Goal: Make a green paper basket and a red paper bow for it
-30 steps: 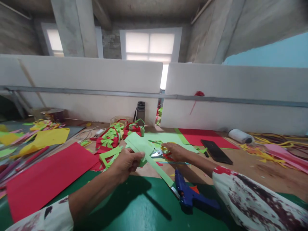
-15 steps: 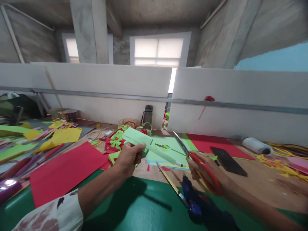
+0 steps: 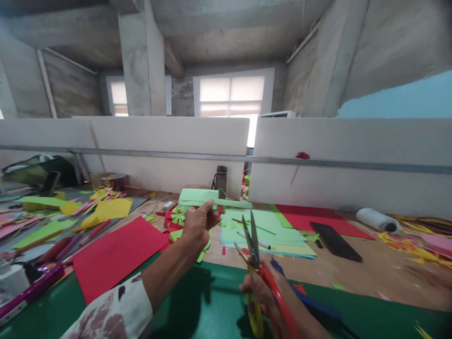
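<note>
The room is enclosed by rough grey concrete walls [image 3: 74, 94] and roofed by a bare concrete ceiling [image 3: 233, 47]. Daylight is admitted through 2 white-framed windows, the left [image 3: 118, 96] partly hidden by a square grey concrete column [image 3: 133, 66], the right [image 3: 232, 92] seen in full width. The lower wall is screened by 2 smooth white panels [image 3: 169, 134], parted by a narrow bright gap [image 3: 252, 132] and crossed by a grey metal rail [image 3: 158, 154]. At right, a light-blue surface [image 3: 399, 100] is seen. The brown tabletop [image 3: 391, 282] is covered in front by a glossy dark-green sheet [image 3: 219, 310].

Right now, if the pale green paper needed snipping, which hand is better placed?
Probably the right hand: it holds the scissors, blades apart, while the left hand grips the pale green paper.
</note>
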The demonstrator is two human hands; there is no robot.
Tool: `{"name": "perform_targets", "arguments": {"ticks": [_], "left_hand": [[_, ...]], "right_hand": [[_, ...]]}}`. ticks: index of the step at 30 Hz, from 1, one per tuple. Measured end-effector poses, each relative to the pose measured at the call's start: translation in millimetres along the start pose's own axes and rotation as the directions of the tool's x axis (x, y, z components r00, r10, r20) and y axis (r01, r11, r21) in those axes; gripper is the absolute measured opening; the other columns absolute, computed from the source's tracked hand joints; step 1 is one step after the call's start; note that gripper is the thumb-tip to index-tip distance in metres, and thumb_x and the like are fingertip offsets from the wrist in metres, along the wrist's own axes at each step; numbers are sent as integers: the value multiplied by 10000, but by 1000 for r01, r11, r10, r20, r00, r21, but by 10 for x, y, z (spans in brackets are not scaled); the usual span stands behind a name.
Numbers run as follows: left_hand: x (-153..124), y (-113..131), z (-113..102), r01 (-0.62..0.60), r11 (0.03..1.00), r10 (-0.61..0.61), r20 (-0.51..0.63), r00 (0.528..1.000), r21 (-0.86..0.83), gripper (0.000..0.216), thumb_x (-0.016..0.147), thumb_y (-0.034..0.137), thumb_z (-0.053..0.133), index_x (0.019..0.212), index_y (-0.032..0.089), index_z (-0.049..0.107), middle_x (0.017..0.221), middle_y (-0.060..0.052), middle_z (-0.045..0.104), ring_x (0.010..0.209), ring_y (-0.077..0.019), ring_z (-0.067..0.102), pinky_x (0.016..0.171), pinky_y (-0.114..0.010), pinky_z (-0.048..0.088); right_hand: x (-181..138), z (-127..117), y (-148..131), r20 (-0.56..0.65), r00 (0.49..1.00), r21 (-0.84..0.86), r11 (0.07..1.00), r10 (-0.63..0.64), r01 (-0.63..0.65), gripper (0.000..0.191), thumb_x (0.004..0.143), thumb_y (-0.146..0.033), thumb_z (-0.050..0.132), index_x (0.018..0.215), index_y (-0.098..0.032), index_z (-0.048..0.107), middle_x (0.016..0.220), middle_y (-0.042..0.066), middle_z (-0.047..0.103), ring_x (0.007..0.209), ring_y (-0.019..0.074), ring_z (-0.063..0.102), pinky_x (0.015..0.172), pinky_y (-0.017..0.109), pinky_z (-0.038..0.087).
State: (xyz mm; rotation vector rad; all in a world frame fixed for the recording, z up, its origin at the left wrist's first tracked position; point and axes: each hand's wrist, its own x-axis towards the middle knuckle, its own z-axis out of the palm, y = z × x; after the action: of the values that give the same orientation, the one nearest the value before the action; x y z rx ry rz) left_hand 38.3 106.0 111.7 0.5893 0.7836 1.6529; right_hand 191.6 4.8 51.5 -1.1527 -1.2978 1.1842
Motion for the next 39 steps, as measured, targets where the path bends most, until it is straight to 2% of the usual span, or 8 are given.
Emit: {"name": "perform_targets", "arguments": {"ticks": [3, 5, 10, 15, 22, 32, 39], "left_hand": [[-38, -59, 73, 1, 1000, -1, -20, 1000, -6, 281, 624, 168, 746, 671, 154, 469, 455, 77, 509, 390, -75, 519, 467, -224, 476], [-79, -106, 113, 2, 1000, -2, -27, 1000, -2, 315, 594, 201, 773, 665, 154, 470, 459, 79, 509, 397, -76, 521, 465, -218, 456], [-201, -212, 161, -8, 999, 10, -57, 998, 31, 371, 525, 257, 807, 650, 152, 474, 470, 60, 533, 441, -77, 520, 467, -199, 388], [-259, -314, 170, 12, 998, -9, -57, 998, 57, 374, 504, 261, 803, 672, 147, 489, 508, 37, 567, 505, -104, 560, 518, -228, 414], [-252, -384, 159, 37, 997, -35, -37, 999, 73, 300, 584, 208, 763, 689, 148, 488, 517, 36, 563, 521, -121, 593, 528, -240, 455], [-272, -387, 185, 44, 997, -42, -23, 999, 64, 225, 654, 150, 712, 679, 143, 488, 514, 40, 553, 481, -106, 562, 499, -233, 476], [-263, -403, 174, 30, 998, -30, -2, 1000, 52, 251, 641, 165, 737, 673, 138, 490, 528, 37, 553, 490, -105, 566, 495, -224, 479]], "right_hand": [[-8, 135, -89, 64, 998, -38, 999, 12, -9, 543, 683, -661, 603, 977, -225, 469, 690, -8, 570, 591, 160, 577, 543, 283, 471], [17, 197, -126, 100, 995, -75, 997, 10, -3, 564, 683, -672, 593, 988, -219, 453, 710, -9, 558, 558, 137, 542, 500, 259, 441], [94, 281, -113, 69, 996, -88, 994, -53, 59, 572, 736, -681, 520, 1043, -208, 420, 777, 10, 552, 635, 143, 545, 553, 266, 462], [123, 323, -100, 85, 996, -6, 1000, -24, 24, 542, 719, -619, 603, 1038, -230, 400, 847, 12, 547, 602, 123, 529, 470, 229, 420], [153, 310, -82, 87, 996, 43, 999, -7, 4, 536, 728, -677, 536, 992, -243, 368, 721, -45, 462, 544, 108, 500, 478, 240, 426], [181, 265, 11, 130, 989, 55, 997, -69, 63, 464, 780, -642, 501, 983, -245, 373, 756, -39, 490, 591, 110, 532, 487, 226, 439], [194, 265, 54, 130, 990, 103, 994, -59, 46, 439, 784, -613, 525, 976, -246, 379, 688, -62, 489, 538, 103, 519, 462, 222, 427]]}}
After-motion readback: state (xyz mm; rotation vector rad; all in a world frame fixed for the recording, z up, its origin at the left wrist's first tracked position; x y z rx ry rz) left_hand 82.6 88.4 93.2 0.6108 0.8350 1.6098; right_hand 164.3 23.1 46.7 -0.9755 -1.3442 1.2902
